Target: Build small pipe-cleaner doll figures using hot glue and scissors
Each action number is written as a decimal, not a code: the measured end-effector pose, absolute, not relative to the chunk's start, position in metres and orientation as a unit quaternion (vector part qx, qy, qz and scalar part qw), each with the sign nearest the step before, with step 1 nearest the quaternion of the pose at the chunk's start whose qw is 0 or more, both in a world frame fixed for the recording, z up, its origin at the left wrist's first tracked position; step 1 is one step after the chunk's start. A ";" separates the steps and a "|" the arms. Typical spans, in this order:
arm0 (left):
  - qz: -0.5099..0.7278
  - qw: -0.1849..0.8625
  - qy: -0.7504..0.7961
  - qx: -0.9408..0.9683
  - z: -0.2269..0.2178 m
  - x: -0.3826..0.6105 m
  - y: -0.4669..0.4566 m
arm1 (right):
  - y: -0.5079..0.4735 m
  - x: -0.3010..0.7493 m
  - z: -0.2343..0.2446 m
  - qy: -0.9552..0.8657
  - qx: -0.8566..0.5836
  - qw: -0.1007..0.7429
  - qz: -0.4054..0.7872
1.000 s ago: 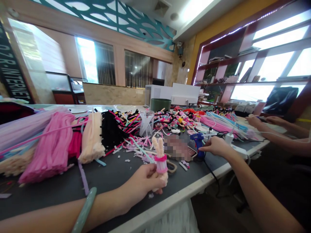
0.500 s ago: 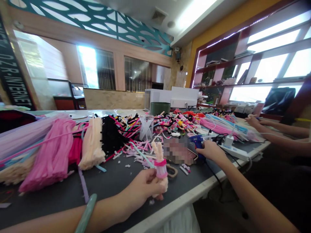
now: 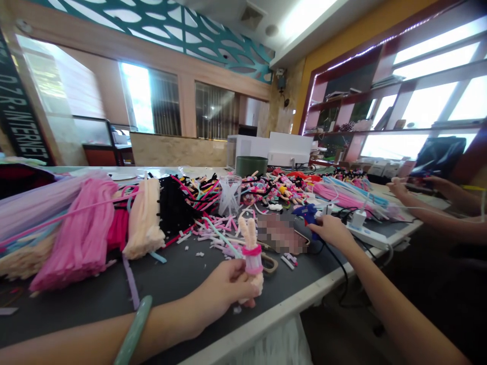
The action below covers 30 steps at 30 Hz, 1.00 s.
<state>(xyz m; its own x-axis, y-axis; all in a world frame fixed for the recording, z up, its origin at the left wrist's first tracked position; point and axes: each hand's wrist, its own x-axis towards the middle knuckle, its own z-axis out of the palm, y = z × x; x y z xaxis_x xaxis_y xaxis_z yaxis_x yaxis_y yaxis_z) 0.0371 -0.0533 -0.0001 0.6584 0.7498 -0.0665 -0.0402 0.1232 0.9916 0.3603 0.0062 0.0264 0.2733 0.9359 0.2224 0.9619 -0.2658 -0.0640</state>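
Observation:
My left hand (image 3: 232, 286) is closed round the lower part of a small pipe-cleaner doll (image 3: 252, 261). The doll has a pale lilac body with pink bands, and two cream stalks point up from it. To the right, my right hand (image 3: 333, 232) grips a blue glue gun (image 3: 307, 215), its cable hanging off the table edge. Between the two lie a phone (image 3: 300, 242), partly blurred out, and the beige handle of a pair of scissors (image 3: 271, 264). A mint pipe cleaner (image 3: 224, 238) slants down toward my left hand.
Bundles of pink (image 3: 81, 228), cream (image 3: 143, 218) and black pipe cleaners (image 3: 175, 205) line the left. Cut pieces and small dolls (image 3: 289, 187) heap up behind. A power strip (image 3: 367, 237) sits at right, near another person's hands (image 3: 403, 190). A clear cup (image 3: 230, 195) stands mid-table.
My right hand has shifted slightly left with the glue gun. The doll stays in my left hand, almost unmoved. At far right, the other person's hands have moved a little apart.

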 end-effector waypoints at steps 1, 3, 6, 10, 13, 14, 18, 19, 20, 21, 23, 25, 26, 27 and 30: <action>0.287 0.689 0.295 0.596 -0.002 0.037 -0.053 | 0.007 0.361 0.025 -0.601 -0.790 0.096 -0.074; 0.286 0.689 0.294 0.597 -0.004 0.036 -0.051 | 0.009 0.363 0.022 -0.606 -0.784 0.102 -0.083; 0.283 0.687 0.299 0.598 -0.006 0.036 -0.050 | 0.013 0.365 0.017 -0.611 -0.778 0.111 -0.094; 0.284 0.685 0.303 0.598 -0.004 0.036 -0.051 | 0.016 0.367 0.011 -0.618 -0.770 0.121 -0.101; 0.285 0.683 0.293 0.605 -0.003 0.036 -0.053 | 0.018 0.369 0.007 -0.622 -0.767 0.121 -0.101; 0.286 0.684 0.290 0.606 -0.003 0.036 -0.054 | 0.019 0.370 0.006 -0.622 -0.768 0.119 -0.101; 0.290 0.684 0.299 0.599 0.001 0.036 -0.056 | 0.021 0.373 0.006 -0.622 -0.770 0.107 -0.091; 0.288 0.682 0.305 0.599 0.002 0.036 -0.056 | 0.021 0.373 0.007 -0.622 -0.771 0.104 -0.089; 0.287 0.681 0.310 0.599 0.003 0.036 -0.056 | 0.020 0.373 0.008 -0.623 -0.771 0.101 -0.086; 0.286 0.679 0.313 0.600 0.004 0.036 -0.056 | 0.019 0.373 0.010 -0.623 -0.772 0.097 -0.085; 0.287 0.677 0.312 0.602 0.004 0.036 -0.056 | 0.017 0.372 0.014 -0.624 -0.772 0.087 -0.082; 0.290 0.675 0.310 0.603 0.004 0.037 -0.055 | 0.013 0.370 0.019 -0.625 -0.773 0.075 -0.078; 0.290 0.674 0.310 0.605 0.004 0.037 -0.055 | 0.011 0.368 0.022 -0.624 -0.775 0.068 -0.077; 0.288 0.673 0.312 0.606 0.003 0.037 -0.055 | 0.009 0.366 0.024 -0.622 -0.777 0.062 -0.077; 0.284 0.666 0.322 0.610 0.003 0.036 -0.056 | -0.002 0.359 0.033 -0.609 -0.787 0.048 -0.082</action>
